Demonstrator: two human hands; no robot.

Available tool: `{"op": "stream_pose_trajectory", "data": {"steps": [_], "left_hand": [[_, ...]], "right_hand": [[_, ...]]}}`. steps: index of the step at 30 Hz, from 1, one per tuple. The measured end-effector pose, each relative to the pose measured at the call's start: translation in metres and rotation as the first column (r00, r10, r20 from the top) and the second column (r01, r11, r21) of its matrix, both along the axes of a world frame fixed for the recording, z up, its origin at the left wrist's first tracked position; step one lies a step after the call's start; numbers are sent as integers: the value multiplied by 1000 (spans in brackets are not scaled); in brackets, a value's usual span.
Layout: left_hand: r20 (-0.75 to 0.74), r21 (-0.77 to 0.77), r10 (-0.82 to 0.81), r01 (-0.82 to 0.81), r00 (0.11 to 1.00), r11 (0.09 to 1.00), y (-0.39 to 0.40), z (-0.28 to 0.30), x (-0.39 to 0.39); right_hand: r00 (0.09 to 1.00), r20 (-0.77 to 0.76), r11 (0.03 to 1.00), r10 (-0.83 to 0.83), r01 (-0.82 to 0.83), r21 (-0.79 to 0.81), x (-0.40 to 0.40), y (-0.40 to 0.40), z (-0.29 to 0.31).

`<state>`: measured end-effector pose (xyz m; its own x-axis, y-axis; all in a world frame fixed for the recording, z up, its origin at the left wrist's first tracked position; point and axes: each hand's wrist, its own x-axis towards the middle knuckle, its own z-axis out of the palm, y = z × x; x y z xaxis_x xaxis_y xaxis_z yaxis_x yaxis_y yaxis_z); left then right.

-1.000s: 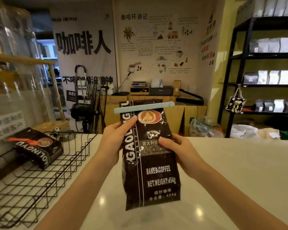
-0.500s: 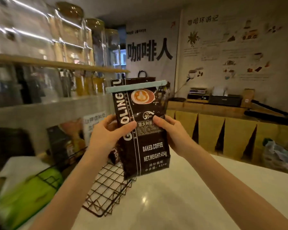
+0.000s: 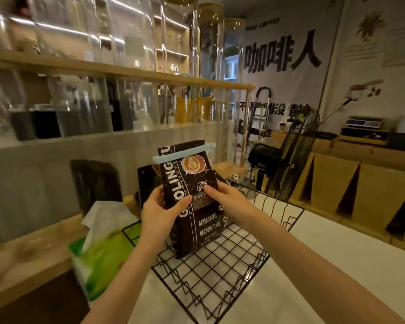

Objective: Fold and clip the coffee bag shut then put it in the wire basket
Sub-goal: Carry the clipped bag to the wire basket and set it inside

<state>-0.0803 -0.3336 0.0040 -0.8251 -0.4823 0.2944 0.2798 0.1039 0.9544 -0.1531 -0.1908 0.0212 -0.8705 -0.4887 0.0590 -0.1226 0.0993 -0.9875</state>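
Observation:
A black coffee bag (image 3: 192, 183) with white lettering stands upright over the black wire basket (image 3: 220, 272). A pale blue clip (image 3: 184, 153) runs across its folded top. My left hand (image 3: 158, 213) grips the bag's left edge, thumb on the front. My right hand (image 3: 229, 202) holds the right edge, thumb pressed on the label. The bag's bottom is at the basket's floor; whether it rests on the wire I cannot tell. Another dark bag lies behind it in the basket, mostly hidden.
A green tissue pack (image 3: 98, 260) with a white tissue sticking out sits left of the basket. A wooden ledge (image 3: 33, 260) and a glass-fronted shelf with jars run along the left. The white counter (image 3: 337, 249) extends to the right.
The view swung left toward the basket. Both hands carried the clipped bag from above the counter down into the wire basket.

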Motion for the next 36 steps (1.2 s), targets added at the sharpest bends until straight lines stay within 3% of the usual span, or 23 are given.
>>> {"op": "stream_pose_trajectory", "data": {"steps": [9, 21, 36], "left_hand": [[82, -190, 74, -57, 994, 980, -12, -16, -9], [171, -250, 142, -96, 975, 964, -22, -22, -12], [270, -290, 144, -62, 952, 955, -27, -25, -12]], "right_hand": [[996, 62, 998, 56, -55, -23, -17, -8, -23], [1000, -3, 993, 7, -7, 121, -15, -30, -25], [1000, 26, 988, 1, -5, 154, -10, -36, -22]]}}
